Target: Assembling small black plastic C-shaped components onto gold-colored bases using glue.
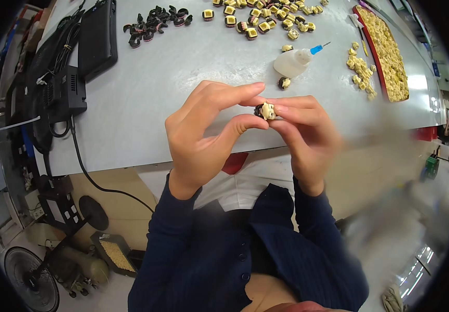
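Between my two hands, above the near edge of the grey table (131,130), is a small cream and black piece (267,111). The thumb and forefinger of my left hand (203,125) pinch its black side. My right hand (308,125) grips the cream side with its fingertips. Just beyond lies another small black and cream piece (284,83), beside a white squeeze bottle (292,63) with a blue needle tip. A further small cream piece (287,48) lies behind the bottle.
Many cream-topped dark pieces (266,21) lie at the back, with loose black parts (154,23) to their left. On the right are loose cream parts (361,73) and a red tray (376,57) full of them. A black device (97,39) and cables occupy the left side.
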Tool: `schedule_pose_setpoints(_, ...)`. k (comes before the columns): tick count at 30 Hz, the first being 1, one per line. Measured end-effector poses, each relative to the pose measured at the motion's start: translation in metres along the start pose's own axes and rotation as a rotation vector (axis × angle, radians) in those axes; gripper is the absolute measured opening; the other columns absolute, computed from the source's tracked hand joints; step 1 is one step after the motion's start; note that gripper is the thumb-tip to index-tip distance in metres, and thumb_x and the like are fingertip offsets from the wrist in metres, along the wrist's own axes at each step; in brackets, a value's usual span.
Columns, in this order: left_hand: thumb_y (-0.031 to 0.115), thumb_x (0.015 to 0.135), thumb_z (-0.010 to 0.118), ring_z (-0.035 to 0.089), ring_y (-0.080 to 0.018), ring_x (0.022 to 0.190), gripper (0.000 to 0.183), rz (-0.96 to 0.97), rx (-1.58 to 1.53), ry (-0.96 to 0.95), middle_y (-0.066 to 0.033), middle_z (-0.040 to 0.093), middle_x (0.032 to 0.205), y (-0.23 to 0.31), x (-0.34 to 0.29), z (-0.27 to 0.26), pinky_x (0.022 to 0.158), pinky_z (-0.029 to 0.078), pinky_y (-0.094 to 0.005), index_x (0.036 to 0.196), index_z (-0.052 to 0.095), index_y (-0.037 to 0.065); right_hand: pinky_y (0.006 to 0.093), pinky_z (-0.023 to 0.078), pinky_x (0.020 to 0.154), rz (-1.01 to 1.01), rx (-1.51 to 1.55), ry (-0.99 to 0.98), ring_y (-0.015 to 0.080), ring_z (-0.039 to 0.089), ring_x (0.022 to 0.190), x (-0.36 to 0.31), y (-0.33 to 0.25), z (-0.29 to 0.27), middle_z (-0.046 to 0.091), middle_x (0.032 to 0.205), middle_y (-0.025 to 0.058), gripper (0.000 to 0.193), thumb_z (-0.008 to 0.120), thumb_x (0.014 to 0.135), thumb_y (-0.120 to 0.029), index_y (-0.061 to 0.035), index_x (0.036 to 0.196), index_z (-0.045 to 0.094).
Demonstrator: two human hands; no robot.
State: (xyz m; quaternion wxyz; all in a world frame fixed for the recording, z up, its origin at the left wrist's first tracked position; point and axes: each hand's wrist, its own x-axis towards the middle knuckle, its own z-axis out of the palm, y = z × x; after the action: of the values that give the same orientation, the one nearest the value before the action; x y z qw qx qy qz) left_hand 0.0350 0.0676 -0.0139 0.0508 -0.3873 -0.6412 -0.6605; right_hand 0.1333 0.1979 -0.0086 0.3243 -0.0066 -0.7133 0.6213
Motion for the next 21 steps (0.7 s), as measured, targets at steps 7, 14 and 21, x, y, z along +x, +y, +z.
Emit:
schedule_pose_setpoints(7, -0.005, 0.056, 0.08, 0.062, -0.0199, 0.073, 0.041, 0.164, 0.023, 0.037, -0.0034, 0.07, 0.083, 0.004, -0.003, 0.002, 0.062, 0.05, -0.0266, 0.095, 0.07, 0.003, 0.0316, 0.055, 0.081, 0.531, 0.507, 0.04, 0.0211, 0.066, 0.089, -0.001, -0.019, -0.001, 0.067, 0.1, 0.0174, 0.029, 0.067, 0.085, 0.001, 0.0081, 0.111, 0.058)
schedule_pose_setpoints(14, 0.009, 0.062, 0.081, 0.061, -0.021, 0.08, 0.035, 0.331, 0.239, 0.017, -0.0026, 0.07, 0.089, 0.01, 0.005, 0.002, 0.067, 0.05, -0.0272, 0.095, 0.071, 0.006, 0.0299, 0.051, 0.088, 0.507, 0.496, 0.118, 0.0196, 0.063, 0.097, -0.006, -0.019, 0.002, 0.064, 0.111, 0.0194, 0.04, 0.065, 0.09, -0.01, 0.0102, 0.123, 0.055)
schedule_pose_setpoints(21, 0.011, 0.07, 0.078, 0.06, -0.023, 0.083, 0.029, 0.288, 0.161, 0.049, -0.0037, 0.07, 0.094, 0.005, 0.0, -0.001, 0.072, 0.049, -0.0295, 0.098, 0.07, 0.008, 0.027, 0.048, 0.083, 0.412, 0.46, 0.114, 0.0167, 0.061, 0.096, -0.007, -0.013, -0.009, 0.066, 0.106, 0.0181, 0.041, 0.063, 0.093, -0.02, 0.0101, 0.12, 0.057)
